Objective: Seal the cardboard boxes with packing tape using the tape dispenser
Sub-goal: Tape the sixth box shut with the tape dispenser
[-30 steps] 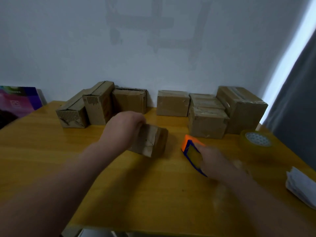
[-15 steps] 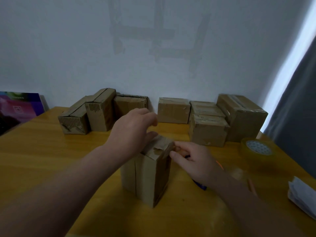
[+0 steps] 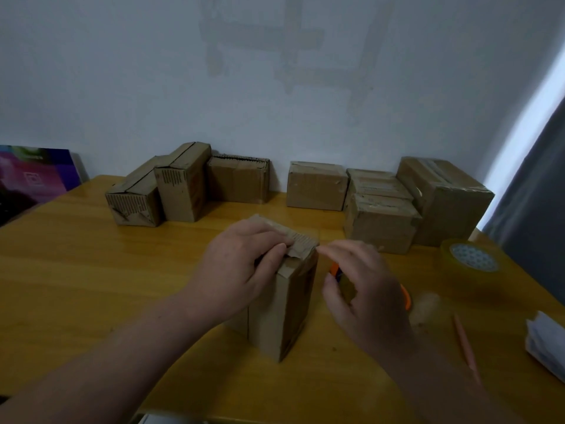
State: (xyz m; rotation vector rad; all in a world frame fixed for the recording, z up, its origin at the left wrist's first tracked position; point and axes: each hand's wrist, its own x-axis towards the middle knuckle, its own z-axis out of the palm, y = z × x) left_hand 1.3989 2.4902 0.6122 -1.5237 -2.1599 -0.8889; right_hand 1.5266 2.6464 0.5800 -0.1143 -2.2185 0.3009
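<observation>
Cardboard box [image 3: 281, 307] stands upright on its end at the near middle of the wooden table [image 3: 91, 286], one corner turned toward the camera and its torn top flap folded down. The left hand [image 3: 241, 270] reaches in from the box's left with the forearm low over the table. Its fingers curve over the flap and hold it down, and the thumb sets against the box's near face just under the flap's edge, so the hand grips the top of the box. The right hand [image 3: 363, 298] hovers just to the right of the box, palm turned toward it, fingers loosely bent and spread, holding nothing. Its forefinger points at the flap's right corner; whether it touches is blurred. Behind that hand, right of the box, the orange and blue tape dispenser [image 3: 336, 270] lies on the table, mostly hidden. Farther right of the box sits a roll of clear tape [image 3: 472, 261]. Beyond the box, other boxes [image 3: 318, 185] line the wall [image 3: 153, 71].
</observation>
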